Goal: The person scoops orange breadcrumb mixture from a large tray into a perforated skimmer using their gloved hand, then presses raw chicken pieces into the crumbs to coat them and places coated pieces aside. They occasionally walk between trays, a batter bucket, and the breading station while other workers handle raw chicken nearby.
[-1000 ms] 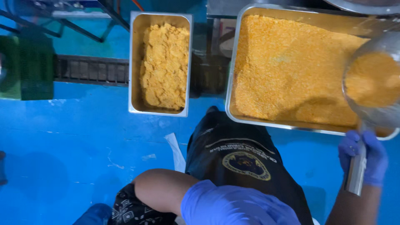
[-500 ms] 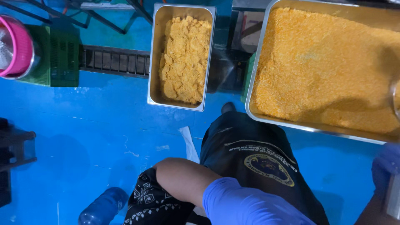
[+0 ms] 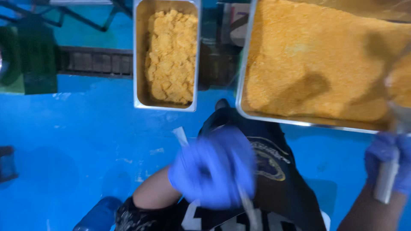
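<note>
Head view is pretty smeary right now, so take this with a grain of salt. Biggest change from half a second back: the left hand (image 3: 212,167) in its blue glove has come up from the bottom edge and now sits mid-frame over the black apron (image 3: 274,171), way more in view than before. It's motion-blurred, but the fingers look curled together around a thin pale stick-like thing (image 3: 246,201) running down toward the bottom edge. I honestly can't tell what that thing is.

Other change: the right hand (image 3: 391,156) is back in view at the right edge, where a moment ago I only saw a sliver of it. Its fingers are wrapped tight around a metal handle (image 3: 385,184), and the handle goes up to a scoop (image 3: 400,85) holding orange crumbs, hanging over the right end of the big steel tray (image 3: 299,122). A second ago that scoop was in roughly the same spot, so it seems to have swung out and back.

The crumb bed in the big tray has a dark dent (image 3: 308,87) in it, so my guess is scooping is underway. The small steel pan (image 3: 165,105) of lumpy yellow pieces sits further left, untouched by either hand, well apart from both. Blue floor (image 3: 85,145) underneath everything.
</note>
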